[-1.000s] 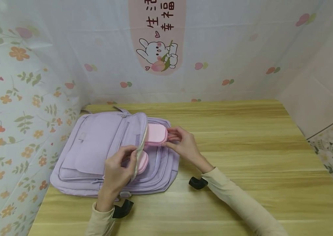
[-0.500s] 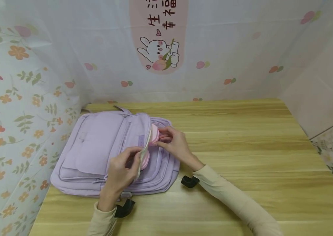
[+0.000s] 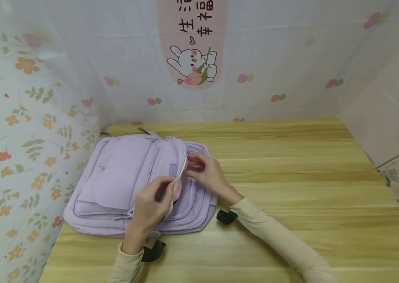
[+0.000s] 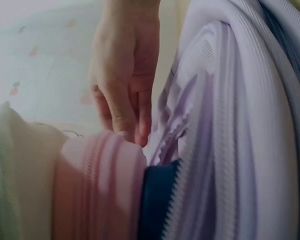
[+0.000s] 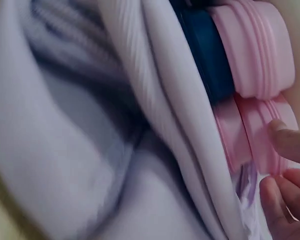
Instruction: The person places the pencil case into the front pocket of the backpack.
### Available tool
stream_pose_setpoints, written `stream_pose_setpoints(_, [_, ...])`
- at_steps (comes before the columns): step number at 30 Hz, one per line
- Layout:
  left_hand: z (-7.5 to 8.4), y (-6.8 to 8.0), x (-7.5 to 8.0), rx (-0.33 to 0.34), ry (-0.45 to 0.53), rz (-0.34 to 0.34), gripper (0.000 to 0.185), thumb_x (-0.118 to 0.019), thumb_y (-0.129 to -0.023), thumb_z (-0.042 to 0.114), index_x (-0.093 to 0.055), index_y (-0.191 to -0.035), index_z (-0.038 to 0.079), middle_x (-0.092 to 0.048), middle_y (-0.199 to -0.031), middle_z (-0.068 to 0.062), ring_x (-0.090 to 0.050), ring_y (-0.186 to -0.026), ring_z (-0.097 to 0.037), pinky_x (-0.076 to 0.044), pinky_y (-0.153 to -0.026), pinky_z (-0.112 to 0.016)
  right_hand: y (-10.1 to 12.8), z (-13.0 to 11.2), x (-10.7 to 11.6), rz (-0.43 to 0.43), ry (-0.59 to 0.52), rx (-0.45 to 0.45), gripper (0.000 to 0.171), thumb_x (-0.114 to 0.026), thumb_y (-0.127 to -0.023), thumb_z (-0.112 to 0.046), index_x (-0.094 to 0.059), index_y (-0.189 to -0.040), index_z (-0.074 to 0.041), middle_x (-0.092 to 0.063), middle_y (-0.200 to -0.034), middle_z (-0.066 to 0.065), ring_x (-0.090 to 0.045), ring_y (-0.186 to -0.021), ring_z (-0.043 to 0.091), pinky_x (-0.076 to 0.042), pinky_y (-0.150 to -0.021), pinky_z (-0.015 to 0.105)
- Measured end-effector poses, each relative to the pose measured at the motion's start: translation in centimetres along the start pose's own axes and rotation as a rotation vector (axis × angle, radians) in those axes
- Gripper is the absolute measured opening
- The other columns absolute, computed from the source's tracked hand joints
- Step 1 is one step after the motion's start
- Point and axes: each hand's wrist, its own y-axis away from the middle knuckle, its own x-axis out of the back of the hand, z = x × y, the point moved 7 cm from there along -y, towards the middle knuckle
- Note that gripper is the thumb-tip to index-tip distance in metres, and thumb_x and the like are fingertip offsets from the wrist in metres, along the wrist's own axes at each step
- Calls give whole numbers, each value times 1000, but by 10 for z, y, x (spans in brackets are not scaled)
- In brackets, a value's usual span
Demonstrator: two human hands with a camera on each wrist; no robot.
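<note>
Pale printed cloth hangs on three sides, flowers and a cartoon rabbit panel at the back; below it a light wooden table point(image 3: 291, 184). Lilac backpack point(image 3: 128, 181) lies flat at the table's left, front panel up, main compartment unzipped along the right edge. Left hand point(image 3: 151, 204) has fingers and thumb curled round the flap's pale zipper edge, lifting it clear of the opening. Right hand point(image 3: 206, 173) at the mouth of the compartment, fingertips bent and pressing the end of a pink case point(image 5: 260, 135), which is almost wholly inside the bag; from the head view only a sliver shows. Right wrist view: a second pink case point(image 5: 255, 45) already sits in the compartment beside the first, with a dark blue item point(image 5: 205, 50) against it; what that item is I cannot tell. Judgement: both cases look ribbed, moulded, light and fairly stiff, likely smooth enough to slide; best pushed on the end face or pinched across the narrow sides. Bag fabric soft and slack, collapses unless the flap is held up.
</note>
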Motion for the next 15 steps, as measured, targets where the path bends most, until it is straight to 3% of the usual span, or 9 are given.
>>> stream_pose_setpoints(8, [11, -6, -17, 31, -174, -94, 14, -75, -84, 7, -73, -97, 4, -73, -98, -9, -70, -92, -25, -61, -84, -38, 13, 5, 31, 49, 90, -15, 35, -77, -86, 1, -69, -119, 5, -74, -114, 21, -73, -97, 33, -63, -91, 37])
stream_pose_setpoints(15, [19, -5, -38, -29, -314, -166, 16, -78, -77, 2, -65, -86, 2, -61, -110, -20, -60, -102, -36, -58, -91, -45, 26, 11, 54, 79, 80, -50, 31, -74, -91, -4, -69, -120, 5, -73, -117, 21, -71, -102, 34, -62, -94, 41])
